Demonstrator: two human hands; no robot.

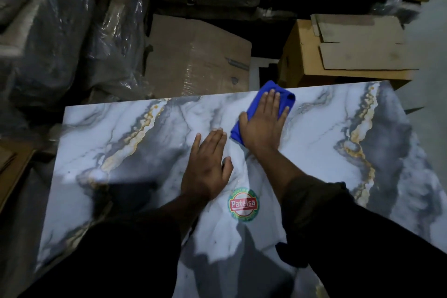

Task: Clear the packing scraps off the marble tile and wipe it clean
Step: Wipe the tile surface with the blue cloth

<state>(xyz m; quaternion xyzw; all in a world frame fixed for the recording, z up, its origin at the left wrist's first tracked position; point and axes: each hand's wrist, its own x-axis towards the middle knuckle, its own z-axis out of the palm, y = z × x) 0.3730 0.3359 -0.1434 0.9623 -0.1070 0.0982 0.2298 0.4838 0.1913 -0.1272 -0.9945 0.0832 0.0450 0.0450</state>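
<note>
A large marble tile (326,133) with grey and gold veins fills the lower part of the head view. A round red-and-green sticker (243,204) sits near its middle. My right hand (263,123) lies flat with straight fingers on a blue cloth (278,94), pressing it against the tile close to the far edge. My left hand (208,167) rests flat on the bare tile just left of the cloth, fingers straight. No loose scraps show on the tile's surface.
Cardboard boxes (198,55) and plastic-wrapped dark bundles (60,31) stand close behind the tile. More boxes with loose cardboard sheets (358,43) are at the back right. Flat cardboard (12,167) lies at the left. Grey floor (425,38) shows at the far right.
</note>
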